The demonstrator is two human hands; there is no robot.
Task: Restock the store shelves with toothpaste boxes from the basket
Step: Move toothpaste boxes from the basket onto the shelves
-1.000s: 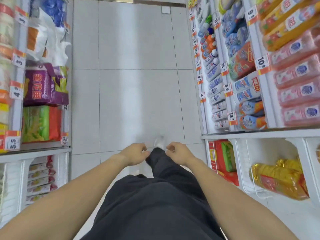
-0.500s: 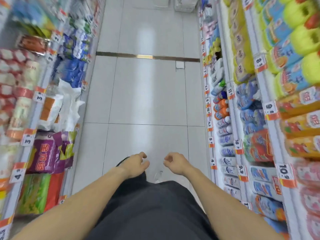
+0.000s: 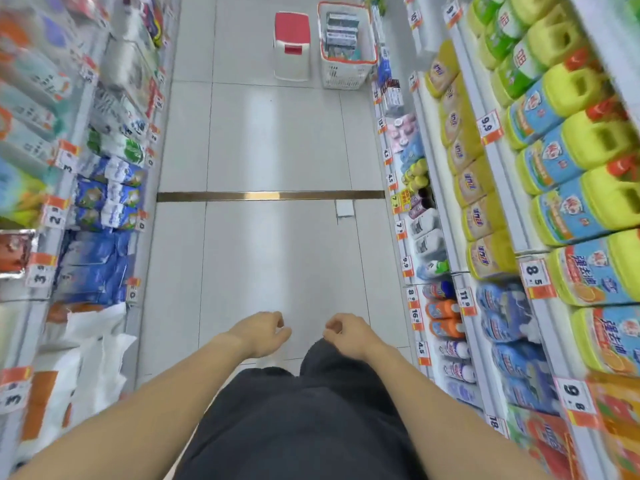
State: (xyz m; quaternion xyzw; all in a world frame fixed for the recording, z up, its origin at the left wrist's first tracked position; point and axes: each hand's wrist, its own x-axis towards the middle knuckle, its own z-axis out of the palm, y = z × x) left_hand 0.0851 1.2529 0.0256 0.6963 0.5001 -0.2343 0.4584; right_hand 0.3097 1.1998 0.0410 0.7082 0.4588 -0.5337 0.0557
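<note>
A white basket [image 3: 346, 72] with an orange rim stands on the floor far down the aisle, against the right shelves, filled with toothpaste boxes [image 3: 341, 36]. My left hand [image 3: 261, 332] and my right hand [image 3: 346, 332] hang in front of me over the tiled floor, fingers loosely curled, holding nothing. Both are far from the basket.
A red-topped white step stool [image 3: 291, 46] stands just left of the basket. Shelves of packaged goods line the left side [image 3: 104, 202]; shelves of yellow detergent bottles [image 3: 571, 188] line the right. A metal floor strip [image 3: 270, 195] crosses the aisle.
The view has advanced down the aisle and tilted up; the basket and stool have come fully into sight. My hands keep the same loose pose.
</note>
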